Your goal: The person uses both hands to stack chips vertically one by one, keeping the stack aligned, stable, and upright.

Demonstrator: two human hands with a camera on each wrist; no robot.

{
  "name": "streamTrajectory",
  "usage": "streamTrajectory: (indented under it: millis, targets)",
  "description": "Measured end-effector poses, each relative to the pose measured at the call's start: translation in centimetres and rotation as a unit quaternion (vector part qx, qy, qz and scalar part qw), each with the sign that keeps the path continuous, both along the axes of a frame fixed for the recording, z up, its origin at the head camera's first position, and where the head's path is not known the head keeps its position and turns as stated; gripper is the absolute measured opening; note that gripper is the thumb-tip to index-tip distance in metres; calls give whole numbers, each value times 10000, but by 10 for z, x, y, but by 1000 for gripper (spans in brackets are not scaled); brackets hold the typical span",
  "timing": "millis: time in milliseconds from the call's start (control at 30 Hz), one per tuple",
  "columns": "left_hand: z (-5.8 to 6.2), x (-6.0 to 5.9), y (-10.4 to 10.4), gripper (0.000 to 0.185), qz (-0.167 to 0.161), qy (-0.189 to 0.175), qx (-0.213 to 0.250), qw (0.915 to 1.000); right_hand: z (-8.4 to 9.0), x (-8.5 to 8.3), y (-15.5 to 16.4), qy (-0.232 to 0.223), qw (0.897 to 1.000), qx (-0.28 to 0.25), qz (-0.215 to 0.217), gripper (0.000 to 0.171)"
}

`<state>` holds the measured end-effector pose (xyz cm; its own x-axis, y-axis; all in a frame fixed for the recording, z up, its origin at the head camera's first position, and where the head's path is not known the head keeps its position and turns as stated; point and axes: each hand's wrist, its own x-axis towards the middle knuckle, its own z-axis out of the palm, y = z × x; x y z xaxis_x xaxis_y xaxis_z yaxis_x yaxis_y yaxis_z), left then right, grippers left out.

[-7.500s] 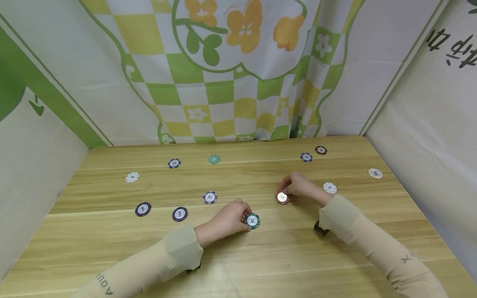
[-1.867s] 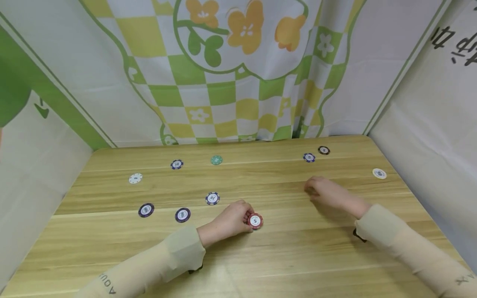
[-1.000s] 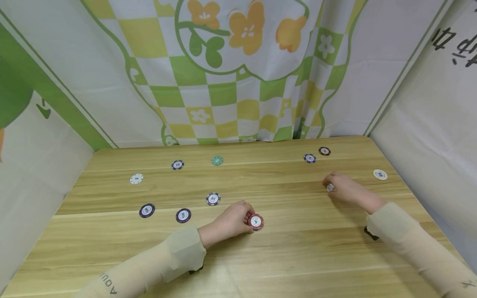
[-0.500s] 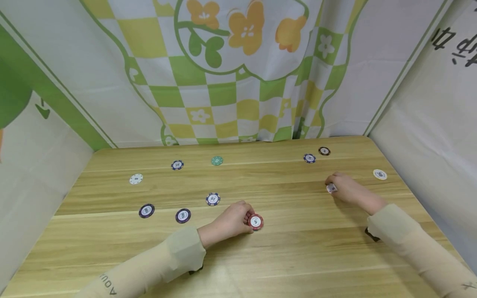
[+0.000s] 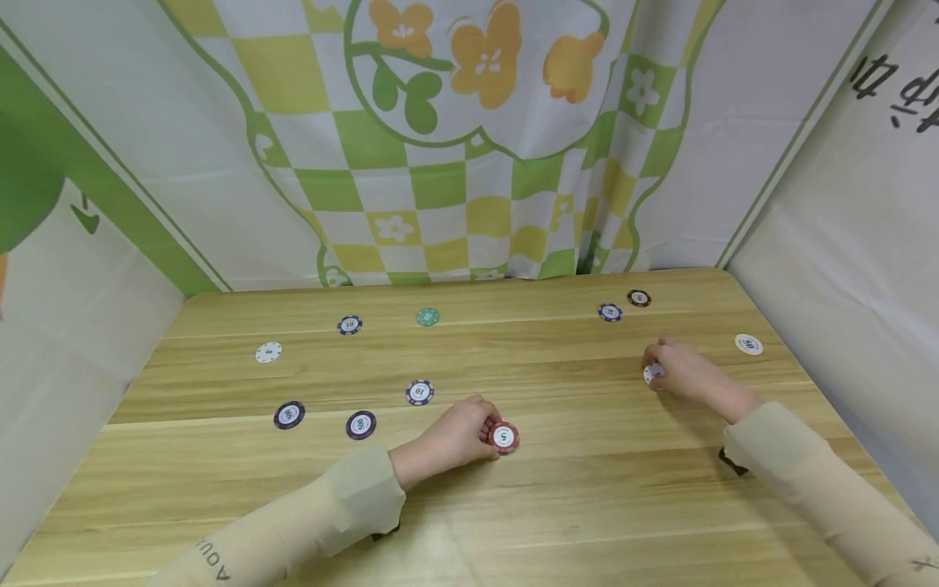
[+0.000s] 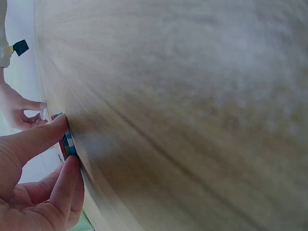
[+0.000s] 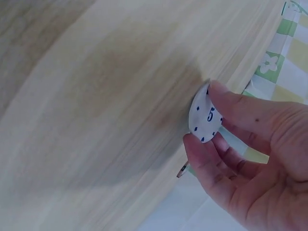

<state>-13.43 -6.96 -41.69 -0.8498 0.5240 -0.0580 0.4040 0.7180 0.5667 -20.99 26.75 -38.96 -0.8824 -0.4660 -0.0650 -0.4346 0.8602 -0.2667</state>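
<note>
My left hand (image 5: 456, 430) rests on the wooden table (image 5: 557, 505) and pinches a small stack of chips (image 5: 504, 438) with a red "5" chip on top; the left wrist view shows the stack's red and blue edges (image 6: 66, 140) between thumb and fingers. My right hand (image 5: 678, 368) sits at the right of the table and pinches a white "5" chip (image 5: 652, 372), tilted up off the wood. The right wrist view shows that white chip (image 7: 205, 118) held between thumb and fingertips.
Loose chips lie about: a white one (image 5: 268, 352), blue ones (image 5: 349, 324) (image 5: 420, 392), a green one (image 5: 428, 316), two purple ones (image 5: 289, 415) (image 5: 361, 425), a blue and a dark one (image 5: 610, 312) at the back right, a white one (image 5: 749, 344) near the right edge. Cloth walls enclose the table.
My right hand moved right from the table's middle to the white chip, closed on it and tipped it up. The left hand stayed on its stack.
</note>
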Motion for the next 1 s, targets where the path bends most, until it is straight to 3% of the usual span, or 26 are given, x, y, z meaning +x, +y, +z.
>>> streamTrajectory:
  millis: [233, 467, 700, 1000]
  targets:
    - [1, 0, 0, 37, 15, -3, -26, 10000, 2, -4, -1, 47, 9995, -211, 241, 5]
    - [1, 0, 1, 37, 51, -19, -93, 9999, 1, -5, -2, -652, 9957, -652, 88, 4]
    - [-1, 0, 0, 37, 14, 23, -105, 9999, -2, -2, -6, -1249, 9857, -1128, -33, 5]
    - [-1, 0, 0, 37, 35, -56, -60, 10000, -4, 3, -17, -1656, 9736, -1566, -107, 6]
